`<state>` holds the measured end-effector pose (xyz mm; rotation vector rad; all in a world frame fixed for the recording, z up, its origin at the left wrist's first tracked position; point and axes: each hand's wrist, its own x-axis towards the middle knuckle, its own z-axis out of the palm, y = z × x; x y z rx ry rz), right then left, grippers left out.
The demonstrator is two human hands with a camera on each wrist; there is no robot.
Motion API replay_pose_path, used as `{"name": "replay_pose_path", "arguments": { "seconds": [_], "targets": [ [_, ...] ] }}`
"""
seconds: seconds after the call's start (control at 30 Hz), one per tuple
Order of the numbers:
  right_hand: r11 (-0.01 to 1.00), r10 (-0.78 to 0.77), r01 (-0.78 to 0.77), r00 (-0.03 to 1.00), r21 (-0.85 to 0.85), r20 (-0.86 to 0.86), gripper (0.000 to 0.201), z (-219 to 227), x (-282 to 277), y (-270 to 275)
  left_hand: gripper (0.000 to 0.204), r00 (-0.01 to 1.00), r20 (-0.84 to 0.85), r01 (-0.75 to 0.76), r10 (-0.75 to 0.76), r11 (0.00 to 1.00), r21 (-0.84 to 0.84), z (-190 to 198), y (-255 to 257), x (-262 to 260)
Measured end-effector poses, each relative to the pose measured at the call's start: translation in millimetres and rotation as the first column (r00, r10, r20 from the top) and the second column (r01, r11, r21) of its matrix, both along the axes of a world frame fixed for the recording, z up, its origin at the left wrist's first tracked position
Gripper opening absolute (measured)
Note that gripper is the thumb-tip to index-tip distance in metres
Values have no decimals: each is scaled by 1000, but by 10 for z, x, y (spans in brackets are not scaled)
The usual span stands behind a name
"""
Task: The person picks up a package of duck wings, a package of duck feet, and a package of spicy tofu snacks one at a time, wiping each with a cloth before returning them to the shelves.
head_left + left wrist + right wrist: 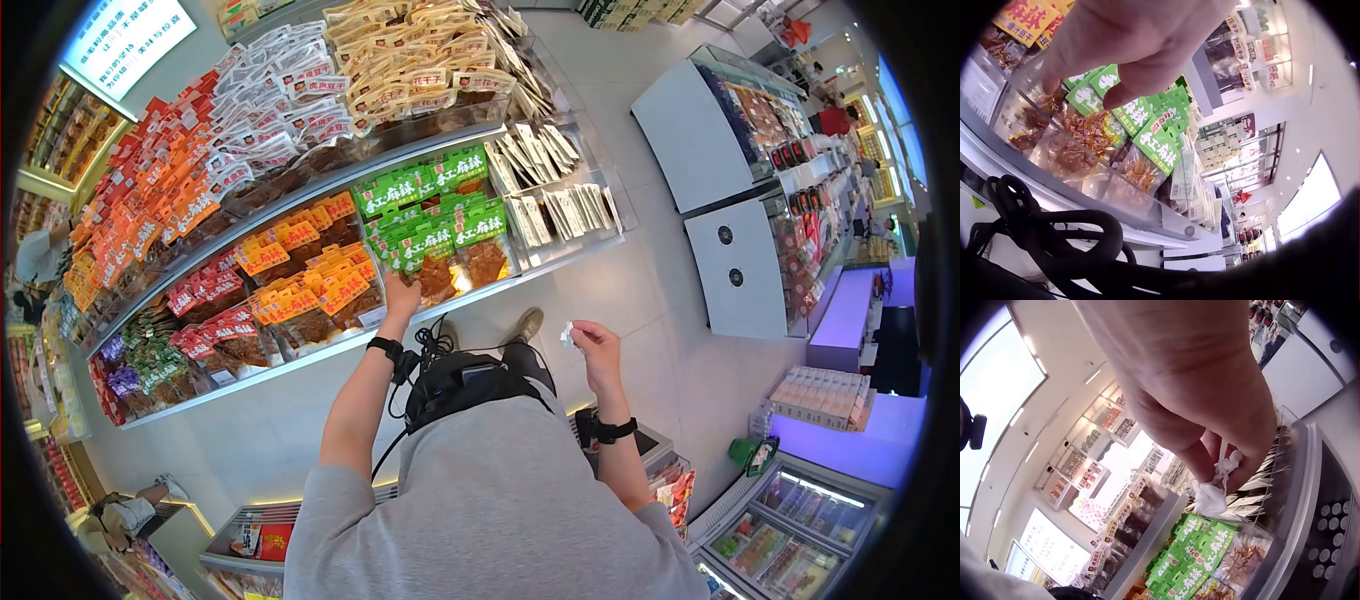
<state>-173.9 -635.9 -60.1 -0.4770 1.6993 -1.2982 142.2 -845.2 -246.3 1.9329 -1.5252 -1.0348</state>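
Note:
My left hand [402,296] reaches over the front edge of the lower display bin, beside the green-topped snack packets [432,228]. In the left wrist view its thumb and a finger stand apart. One fingertip [1051,85] is down by the clear divider [1066,131] and the see-through packets of brown food [1085,134]; the other fingers are largely hidden. Out to the side, my right hand [598,350] pinches a crumpled white tissue [1211,497] between thumb and fingers, away from the shelf.
Orange-topped packets [345,283] fill the neighbouring bin, and white packets [563,215] stand to the right of the green ones. An upper shelf carries heaps of wrapped snacks [400,60]. Black cables [432,345] hang at my waist. A white cabinet [735,260] stands farther right.

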Motion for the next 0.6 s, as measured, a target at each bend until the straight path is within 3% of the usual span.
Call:
{"name": "replay_pose_path", "arguments": {
  "seconds": [0.13, 0.2, 0.23, 0.27, 0.3, 0.37, 0.43, 0.5, 0.57, 0.6],
  "targets": [
    [999, 26, -27, 1000, 20, 16, 22, -48, 8, -2, 55, 984, 166, -29, 58, 984, -174, 297, 119, -93],
    [999, 26, -26, 1000, 40, 7, 23, -51, 22, -15, 52, 954, 275, 182, -118, 957, -224, 468, 114, -86],
    [998, 38, -39, 999, 45, 30, 24, -73, 25, -16, 52, 955, 273, 182, -118, 957, -224, 514, 73, -86],
    [997, 49, -52, 997, 51, 52, 25, -99, 19, -8, 50, 966, -5, 259, -259, 965, -36, 512, 3, -79],
    [997, 49, -52, 997, 54, 52, 25, -136, -10, 18, 48, 897, -302, 374, -324, 919, 124, 506, -49, -88],
    [971, 194, -202, 979, 131, 67, 29, -199, -76, 86, 48, 879, -313, 416, -360, 900, 131, 414, -101, -183],
    [966, 199, -207, 978, 153, 66, 28, -201, -97, 136, 47, 858, -326, 458, -396, 879, 136, 263, -155, -325],
    [961, 204, -212, 977, 175, 64, 27, -177, -113, 168, 55, 888, -326, 388, -325, 909, 150, 210, -202, -503],
    [981, 0, -43, 975, 191, 221, 20, -132, -141, 193, 62, 908, -294, 354, -298, 922, 159, 153, -245, -671],
    [980, -2, -41, 976, 193, 219, 20, -95, -161, 211, 63, 926, -260, 314, -272, 939, 137, 123, -267, -749]
  ]
}}
